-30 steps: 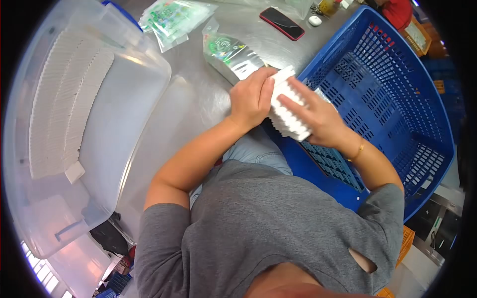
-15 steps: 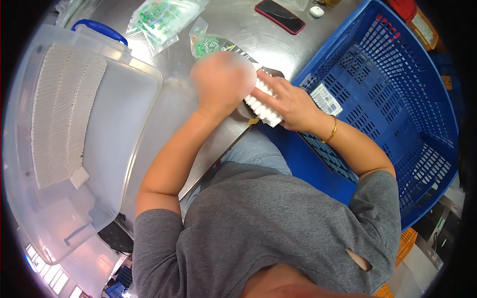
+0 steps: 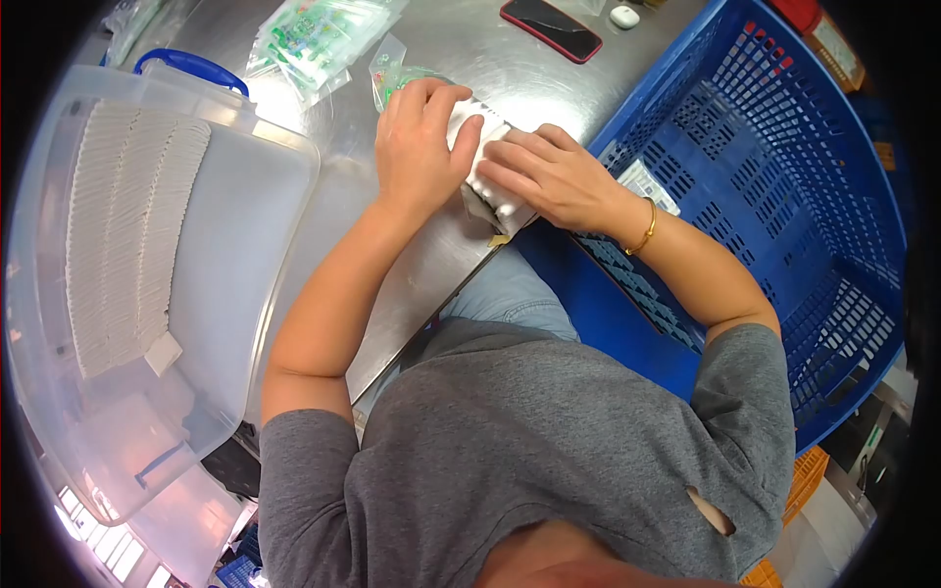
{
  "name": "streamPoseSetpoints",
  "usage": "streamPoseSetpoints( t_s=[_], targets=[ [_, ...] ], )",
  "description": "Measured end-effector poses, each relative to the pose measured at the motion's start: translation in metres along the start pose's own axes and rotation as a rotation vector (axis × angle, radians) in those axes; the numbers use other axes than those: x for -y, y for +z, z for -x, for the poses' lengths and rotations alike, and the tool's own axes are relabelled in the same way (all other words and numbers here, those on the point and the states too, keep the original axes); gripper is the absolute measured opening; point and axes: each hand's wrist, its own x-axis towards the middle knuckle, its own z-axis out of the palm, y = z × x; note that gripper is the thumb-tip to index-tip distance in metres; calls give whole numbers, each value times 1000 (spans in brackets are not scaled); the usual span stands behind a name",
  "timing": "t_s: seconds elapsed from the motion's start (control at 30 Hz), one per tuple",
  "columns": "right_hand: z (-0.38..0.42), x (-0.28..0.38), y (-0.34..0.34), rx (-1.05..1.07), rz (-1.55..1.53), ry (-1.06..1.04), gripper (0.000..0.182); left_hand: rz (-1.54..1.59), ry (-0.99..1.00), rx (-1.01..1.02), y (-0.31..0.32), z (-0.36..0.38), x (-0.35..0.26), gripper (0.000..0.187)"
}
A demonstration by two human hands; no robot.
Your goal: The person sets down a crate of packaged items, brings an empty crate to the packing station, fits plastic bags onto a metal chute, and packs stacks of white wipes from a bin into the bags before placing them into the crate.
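Observation:
Between my hands, at the table's near edge, lies a row of thin white pads [image 3: 477, 147] packed side by side. My left hand [image 3: 420, 152] grips its left side with curled fingers, the thumb pointing toward the far end. Bent over the right side are the fingers of my right hand [image 3: 554, 176], which also holds the pads. Part of the row is hidden under both hands. Just beyond my left hand is a clear plastic bag with green print [image 3: 390, 73], partly covered by it.
A clear plastic bin [image 3: 240, 284] on the left contains rows of similar white pads [image 3: 132, 235]. Printed plastic bags [image 3: 314, 44] and a red-edged phone [image 3: 551, 29] lie on the metal table [image 3: 348, 220]. On the right stands a blue crate [image 3: 745, 176] with a small clear packet [image 3: 647, 186] inside.
My left hand has opened out from a tighter, blurred grasp and lies along the pads. My right fingers have shifted slightly left and cover more of them.

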Motion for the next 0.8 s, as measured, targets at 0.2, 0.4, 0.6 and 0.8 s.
streamPoseSetpoints(
  t_s=[0.2,0.4,0.6,0.8],
  targets=[
    [28,27,20,-195,82,409,29,51,237,94,16,0,-12,33],
    [14,73,28,-273,-828,972,11,-44,252,148,28,9,-8,42],
    [-18,58,77,-578,-1362,1071,29,-55,242,145,28,11,-9,45],
    [-48,58,68,-678,-1720,1236,42,-57,241,144,29,9,-6,46]
  ],
)
